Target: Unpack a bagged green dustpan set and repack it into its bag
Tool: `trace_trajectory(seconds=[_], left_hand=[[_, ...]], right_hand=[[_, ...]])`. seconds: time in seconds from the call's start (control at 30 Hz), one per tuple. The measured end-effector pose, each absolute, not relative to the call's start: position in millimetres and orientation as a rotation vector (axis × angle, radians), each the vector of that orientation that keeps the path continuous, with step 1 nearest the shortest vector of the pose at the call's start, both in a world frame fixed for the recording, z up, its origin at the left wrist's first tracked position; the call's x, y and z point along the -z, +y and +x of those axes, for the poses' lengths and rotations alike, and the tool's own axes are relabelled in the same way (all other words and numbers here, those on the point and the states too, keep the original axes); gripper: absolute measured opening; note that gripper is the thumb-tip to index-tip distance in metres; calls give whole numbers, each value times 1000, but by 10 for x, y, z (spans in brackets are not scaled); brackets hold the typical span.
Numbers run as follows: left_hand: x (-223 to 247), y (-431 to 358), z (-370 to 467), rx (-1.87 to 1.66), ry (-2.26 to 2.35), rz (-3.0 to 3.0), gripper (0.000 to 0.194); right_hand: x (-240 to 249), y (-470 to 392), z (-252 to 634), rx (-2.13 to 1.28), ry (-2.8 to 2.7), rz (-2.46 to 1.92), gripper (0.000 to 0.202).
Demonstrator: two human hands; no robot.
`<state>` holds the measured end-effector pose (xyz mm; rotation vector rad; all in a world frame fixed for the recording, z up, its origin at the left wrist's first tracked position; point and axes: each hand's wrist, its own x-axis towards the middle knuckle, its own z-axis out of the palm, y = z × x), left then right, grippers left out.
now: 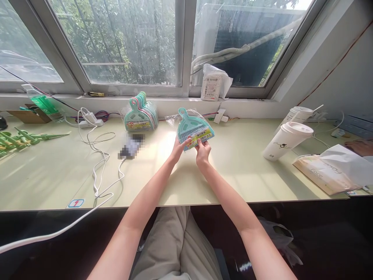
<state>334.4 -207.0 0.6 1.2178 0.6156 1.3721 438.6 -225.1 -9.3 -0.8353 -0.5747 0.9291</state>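
Observation:
Between both hands I hold a small teal dustpan (189, 123) above the table, its looped handle pointing up and away. A brush with dark bristles seems to lie inside it, and a yellow printed label runs along its lower edge. Clear plastic film sticks out around it. My left hand (178, 147) grips the lower left corner, thumb on the label. My right hand (203, 151) is closed on the bottom edge, fingers over the label. To the left, several similar dustpans (139, 114) in teal, pink and white stand stacked in wrapping against the wall.
A blurred phone (131, 146) with a white cable (101, 159) lies left. White cups (287, 140) and a tissue pack (329, 171) stand right. Green plastic pieces (20, 140), a bottle (43, 103) and a power strip (91, 121) are far left. A wrapped package (214, 85) sits on the sill.

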Motion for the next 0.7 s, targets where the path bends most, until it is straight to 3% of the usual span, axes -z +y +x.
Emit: trace_trajectory(seconds=[0.37,0.47,0.6,0.7], left_hand=[[129,-2078,3454,-1645,919,1052,37],[121,-2103,3442,-1612,916,1133,40],[9,-2165,3413,-1500,761,1261,62],[-67,-2184,3385,-1403,676,1214,58]], right_hand=[[63,-2301,4327,-992,-616,-800,31],[72,-2298,4342,-994,-594,-809,33],[72,-2281,4381,-984,-557,-790,35],[67,-2273,4391,-958,-572,-806,36]])
